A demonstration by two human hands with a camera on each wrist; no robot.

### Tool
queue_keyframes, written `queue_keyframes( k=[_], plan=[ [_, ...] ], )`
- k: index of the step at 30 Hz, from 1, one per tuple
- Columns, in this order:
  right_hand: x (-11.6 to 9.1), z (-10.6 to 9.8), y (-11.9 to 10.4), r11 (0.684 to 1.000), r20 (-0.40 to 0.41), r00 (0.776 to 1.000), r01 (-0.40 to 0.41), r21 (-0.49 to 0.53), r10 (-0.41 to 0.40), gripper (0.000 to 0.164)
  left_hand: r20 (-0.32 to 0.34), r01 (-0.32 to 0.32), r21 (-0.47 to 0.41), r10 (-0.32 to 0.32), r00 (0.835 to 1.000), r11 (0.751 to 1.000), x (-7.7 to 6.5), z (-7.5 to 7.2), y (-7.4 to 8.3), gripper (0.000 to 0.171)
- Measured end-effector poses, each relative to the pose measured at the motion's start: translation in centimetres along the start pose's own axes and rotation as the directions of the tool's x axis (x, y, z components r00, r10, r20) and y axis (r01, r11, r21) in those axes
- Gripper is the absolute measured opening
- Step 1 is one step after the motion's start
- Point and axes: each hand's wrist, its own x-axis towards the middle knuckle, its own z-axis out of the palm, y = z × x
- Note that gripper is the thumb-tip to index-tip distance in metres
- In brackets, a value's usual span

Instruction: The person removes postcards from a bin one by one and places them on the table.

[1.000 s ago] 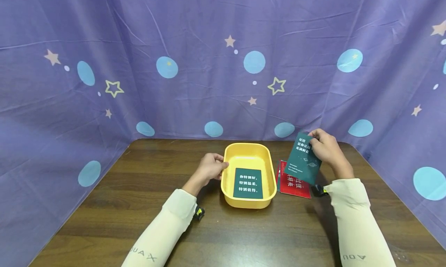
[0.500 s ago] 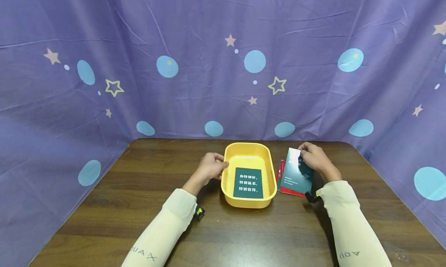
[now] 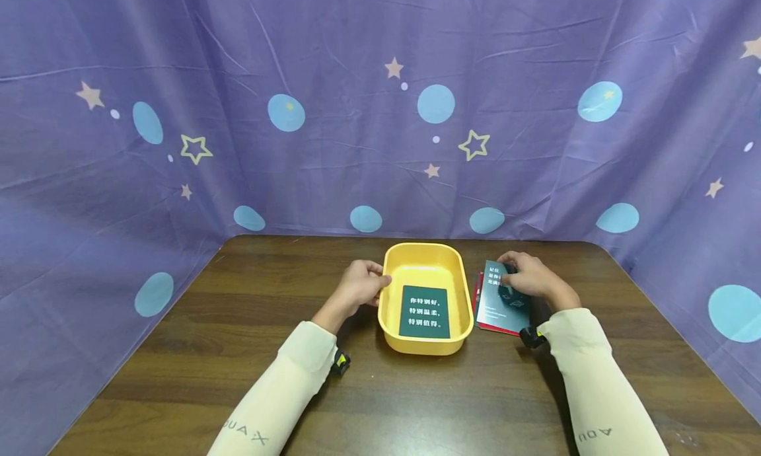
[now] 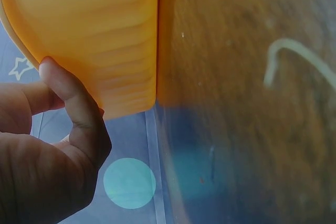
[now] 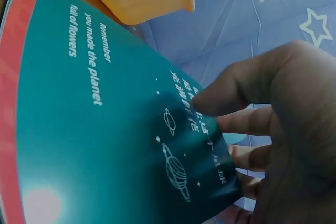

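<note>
Gripping the yellow tray (image 3: pixel 425 347) at its left rim, the left hand (image 3: pixel 355 287) is closed around that edge. Right of the tray, the right hand (image 3: pixel 531 277) pinches the planet-printed green card (image 3: pixel 496 310) by its far edge, overlapping a red card (image 5: pixel 14 82). Inside the tray, toward its near end, lies a lettered green card (image 3: pixel 425 312).

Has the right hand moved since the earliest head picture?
Yes: in the head view, the right hand is lower and further left, nearer the unmoved yellow tray.
</note>
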Motion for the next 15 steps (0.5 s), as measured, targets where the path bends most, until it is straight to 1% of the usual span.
queue_keyframes(
  k=[3,5,9,15],
  plan=[
    [0.05,0.13,0.20,0.999,0.043,0.999,0.016,-0.043,-0.015,0.051,0.000,-0.002,0.000,0.002,1.000,1.000,0.07,0.01,-0.04,0.030],
    [0.10,0.24,0.32,0.998,0.077,0.997,0.022,-0.052,-0.018,0.052,-0.002,-0.003,-0.004,0.003,1.000,1.000,0.13,0.05,-0.10,0.028],
    [0.24,0.42,0.53,0.999,0.123,0.992,0.007,-0.048,-0.001,0.053,-0.003,0.001,-0.008,-0.001,1.000,1.000,0.23,0.14,-0.20,0.027],
    [0.30,0.47,0.61,0.999,0.147,0.989,-0.025,-0.043,0.031,0.052,-0.004,0.003,-0.009,-0.003,1.000,1.000,0.21,0.11,-0.22,0.027]
  ],
)
